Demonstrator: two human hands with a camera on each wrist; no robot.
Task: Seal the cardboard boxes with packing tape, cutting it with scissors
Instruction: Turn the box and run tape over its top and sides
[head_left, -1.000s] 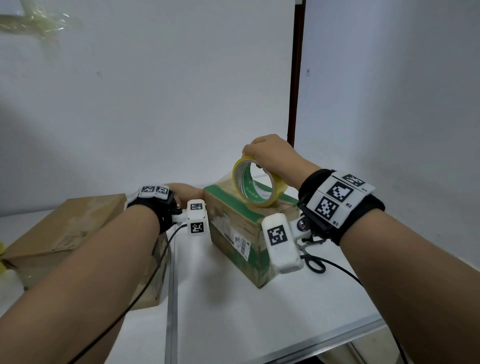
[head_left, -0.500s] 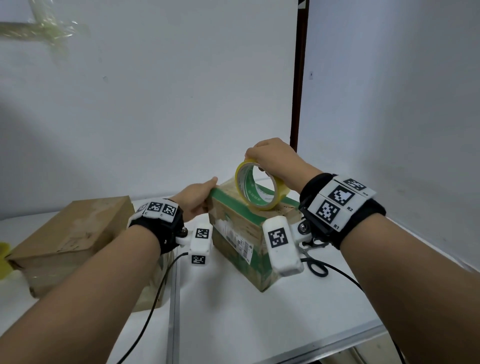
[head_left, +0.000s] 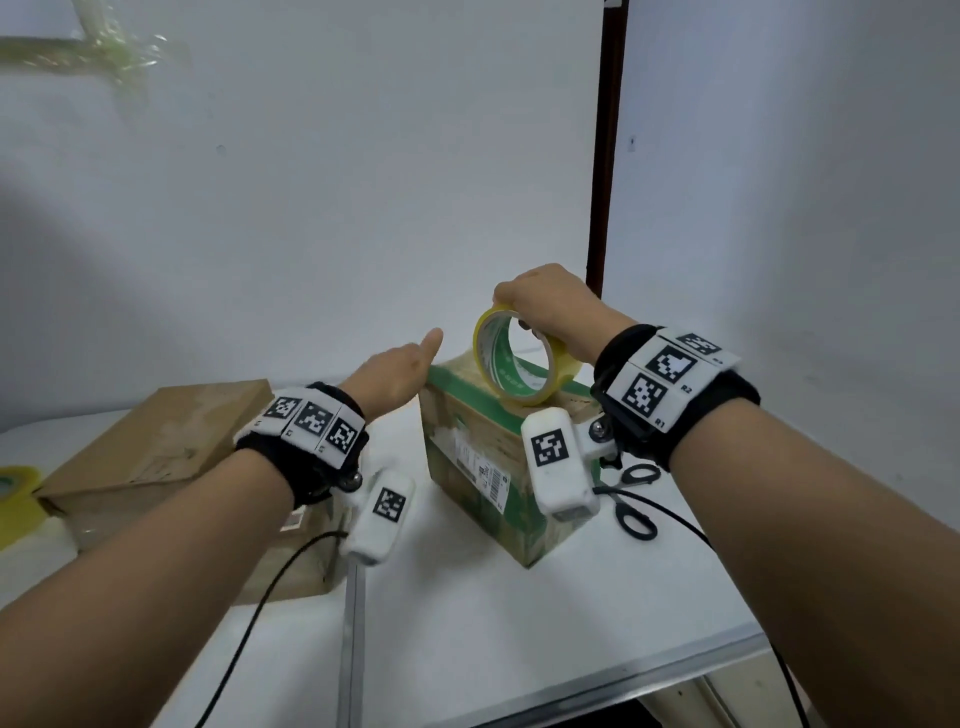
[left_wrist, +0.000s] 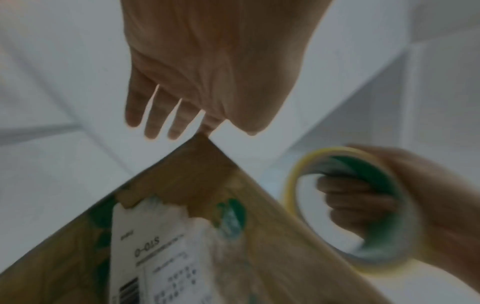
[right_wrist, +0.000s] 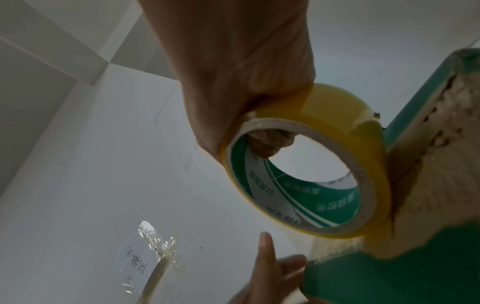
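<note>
The right hand (head_left: 545, 306) grips a roll of yellow packing tape (head_left: 522, 364), its fingers curled through the core and over the outer band. The roll stands on edge on top of the green-and-brown cardboard box (head_left: 483, 457), touching the worn top face. In the right wrist view the roll's core (right_wrist: 298, 191) is green and white inside with printed characters, too small and skewed to read.

The left hand (head_left: 395, 376) is open, fingers straight and a little spread, at the box's upper left edge; in the left wrist view the fingertips (left_wrist: 153, 127) reach past the box's corner, and whether they touch it cannot be told.

A torn white shipping label (left_wrist: 155, 246) is stuck to the box's side. It carries a barcode and lines of small print; only a piece like "0-01S" shows, blurred.

Black-handled scissors (head_left: 631, 493) lie on the white bench (head_left: 467, 623) just right of the box, partly hidden by the right wrist camera. A second, plain brown cardboard box (head_left: 156, 447) sits to the left, with another yellow tape roll (head_left: 15, 493) at the far left edge.

On the wall, crossed strips of clear tape (right_wrist: 158, 253) hold a handwritten mark, not legible.
</note>
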